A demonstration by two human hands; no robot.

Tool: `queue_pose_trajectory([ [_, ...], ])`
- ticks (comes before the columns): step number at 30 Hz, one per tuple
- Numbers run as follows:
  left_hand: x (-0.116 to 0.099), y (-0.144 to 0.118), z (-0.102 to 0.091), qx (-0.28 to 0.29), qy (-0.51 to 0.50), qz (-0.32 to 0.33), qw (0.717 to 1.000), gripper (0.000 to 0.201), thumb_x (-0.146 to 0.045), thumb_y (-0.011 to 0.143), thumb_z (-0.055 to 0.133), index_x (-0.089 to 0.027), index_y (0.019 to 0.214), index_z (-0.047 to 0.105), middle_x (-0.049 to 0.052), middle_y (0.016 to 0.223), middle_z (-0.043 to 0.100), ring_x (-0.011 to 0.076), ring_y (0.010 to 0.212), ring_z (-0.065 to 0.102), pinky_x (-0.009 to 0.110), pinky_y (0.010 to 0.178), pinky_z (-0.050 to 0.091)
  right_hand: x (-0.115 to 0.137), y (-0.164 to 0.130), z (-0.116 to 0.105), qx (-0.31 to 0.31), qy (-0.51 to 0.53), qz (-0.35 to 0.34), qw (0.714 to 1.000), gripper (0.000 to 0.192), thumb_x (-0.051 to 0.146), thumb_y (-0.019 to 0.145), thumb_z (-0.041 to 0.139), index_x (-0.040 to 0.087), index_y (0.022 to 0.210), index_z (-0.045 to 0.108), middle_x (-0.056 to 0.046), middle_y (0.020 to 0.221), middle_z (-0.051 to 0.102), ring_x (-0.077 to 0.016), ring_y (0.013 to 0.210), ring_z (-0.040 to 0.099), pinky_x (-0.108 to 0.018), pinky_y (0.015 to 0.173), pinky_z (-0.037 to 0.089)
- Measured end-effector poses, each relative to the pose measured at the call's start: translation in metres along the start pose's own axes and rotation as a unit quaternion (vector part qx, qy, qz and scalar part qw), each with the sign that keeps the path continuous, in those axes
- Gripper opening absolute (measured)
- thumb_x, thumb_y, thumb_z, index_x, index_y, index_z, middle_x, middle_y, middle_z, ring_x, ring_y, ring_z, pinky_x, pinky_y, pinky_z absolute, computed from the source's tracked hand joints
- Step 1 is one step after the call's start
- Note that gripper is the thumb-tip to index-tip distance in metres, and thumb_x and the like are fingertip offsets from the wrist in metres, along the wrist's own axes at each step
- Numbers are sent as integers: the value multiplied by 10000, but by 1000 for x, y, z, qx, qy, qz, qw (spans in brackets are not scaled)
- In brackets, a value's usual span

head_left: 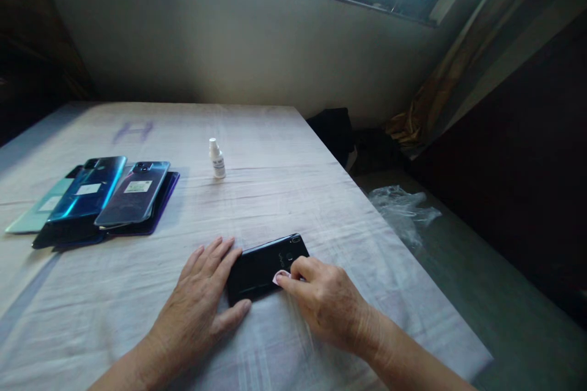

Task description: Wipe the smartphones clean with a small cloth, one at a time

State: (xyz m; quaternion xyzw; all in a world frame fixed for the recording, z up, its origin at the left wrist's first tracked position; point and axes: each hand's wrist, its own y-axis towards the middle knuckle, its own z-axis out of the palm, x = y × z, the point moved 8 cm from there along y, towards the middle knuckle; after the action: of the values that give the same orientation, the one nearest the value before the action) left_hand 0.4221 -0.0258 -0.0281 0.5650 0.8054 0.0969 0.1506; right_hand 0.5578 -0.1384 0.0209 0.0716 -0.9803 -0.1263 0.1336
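- Black Vivo phone (257,274) lies back-up, nearer than white dropper bottle (219,165).
- Left hand (204,293): fingers brace phone's end; right hand (328,296): pinching pale wipe (277,279).
- Probably light, stiff, slippery; hold edges.

Phone (263,270) on tbl (275,153), front; bottle (218,164) behind, L; phone pile (131,203) farther L; plastic (403,211) on flr (486,299) R.

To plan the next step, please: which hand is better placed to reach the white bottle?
Probably the left hand: nearer the bottle, it only touches the black phone; the right hand pinches a pale scrap.
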Motion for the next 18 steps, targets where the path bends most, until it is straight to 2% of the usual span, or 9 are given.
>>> queue_pose_trajectory([
  [8,0,-1,-1,4,-3,0,1000,712,-488,856,652,-193,1459,415,173,1521,487,368,1409,437,570,1114,376,1,-3,1,9,-14,13,1000,251,136,984,497,193,1118,702,-39,837,639,-161,714,592,-246,604,441],
  [13,0,-1,-1,1,-7,-3,1000,713,-465,850,662,-191,1463,421,162,1522,488,376,1411,430,574,1120,367,-6,14,7,27,-40,41,998,255,161,1002,492,211,1102,721,-36,856,655,-154,736,604,-240,617,432],
  [18,0,0,-1,-2,-13,0,1000,703,-460,845,664,-187,1454,441,167,1517,492,380,1403,438,572,1121,369,-16,32,14,71,-47,72,994,271,160,971,518,241,1131,721,-40,913,671,-163,763,618,-256,628,422],
])
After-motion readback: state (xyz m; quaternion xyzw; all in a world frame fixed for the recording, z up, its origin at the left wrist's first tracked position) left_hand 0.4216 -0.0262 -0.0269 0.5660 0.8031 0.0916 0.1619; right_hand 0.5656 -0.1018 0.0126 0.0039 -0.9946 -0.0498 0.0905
